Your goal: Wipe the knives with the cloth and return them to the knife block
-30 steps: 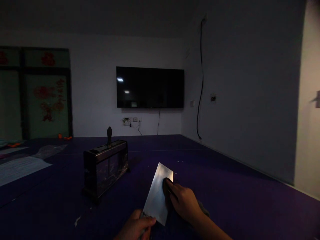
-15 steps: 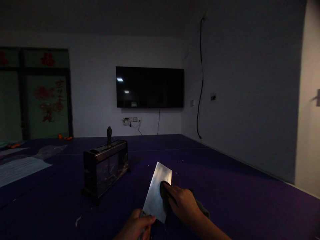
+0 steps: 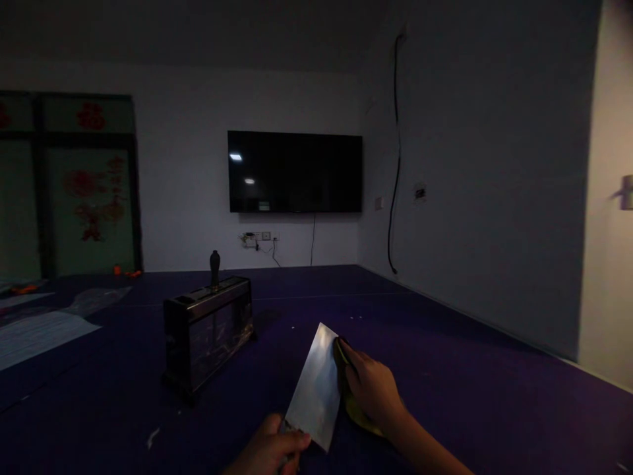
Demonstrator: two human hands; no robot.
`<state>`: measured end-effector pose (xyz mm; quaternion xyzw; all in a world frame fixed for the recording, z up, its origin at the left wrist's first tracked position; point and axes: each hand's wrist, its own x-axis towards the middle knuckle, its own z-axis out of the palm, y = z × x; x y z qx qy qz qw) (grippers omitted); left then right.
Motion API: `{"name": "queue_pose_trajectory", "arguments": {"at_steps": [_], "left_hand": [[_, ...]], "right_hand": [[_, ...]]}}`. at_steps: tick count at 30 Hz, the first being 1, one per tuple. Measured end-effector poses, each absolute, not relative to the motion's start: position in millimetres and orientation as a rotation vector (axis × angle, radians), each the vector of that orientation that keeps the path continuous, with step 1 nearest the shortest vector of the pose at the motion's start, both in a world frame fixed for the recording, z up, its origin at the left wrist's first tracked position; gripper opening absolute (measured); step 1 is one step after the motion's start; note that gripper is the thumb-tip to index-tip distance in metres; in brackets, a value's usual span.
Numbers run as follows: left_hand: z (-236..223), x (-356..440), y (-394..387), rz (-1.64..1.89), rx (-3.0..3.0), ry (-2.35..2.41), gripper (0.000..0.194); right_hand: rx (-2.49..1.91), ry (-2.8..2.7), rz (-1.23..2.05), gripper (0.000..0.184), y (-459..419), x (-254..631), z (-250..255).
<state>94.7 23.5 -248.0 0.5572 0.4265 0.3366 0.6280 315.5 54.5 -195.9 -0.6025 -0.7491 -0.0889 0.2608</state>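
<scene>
Up the blade [image 3: 312,392] to its far right edge goes the right hand [image 3: 374,390], cloth [image 3: 360,418] pinched in its fingers. Left hand [image 3: 275,445] grips the near end, blade jutting ahead; steady strokes with fingertips tucked behind the cloth look the safest way.

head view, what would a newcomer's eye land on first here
The bright cleaver, low centre, gripped near its handle by the left hand while the right hand holds a yellow-green cloth at its right edge. Left of it, a dark knife block stands on the purple surface. Beyond, a black television hangs on the wall.
</scene>
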Motion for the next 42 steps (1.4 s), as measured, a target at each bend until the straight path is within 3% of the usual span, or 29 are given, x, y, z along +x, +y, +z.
{"name": "queue_pose_trajectory", "arguments": {"at_steps": [11,25,42], "left_hand": [[-251,98,28,0.763,1.244,1.032,0.054],[-260,91,28,0.871,1.305,0.922,0.040],[-256,100,32,0.828,1.212,1.044,0.051]], "right_hand": [[-1.582,-2.095,-0.204,0.049,53,314,-199],[-1.433,-2.204,-0.151,0.048,41,302,-197],[-1.434,-2.183,-0.183,0.045,38,300,-199]]}}
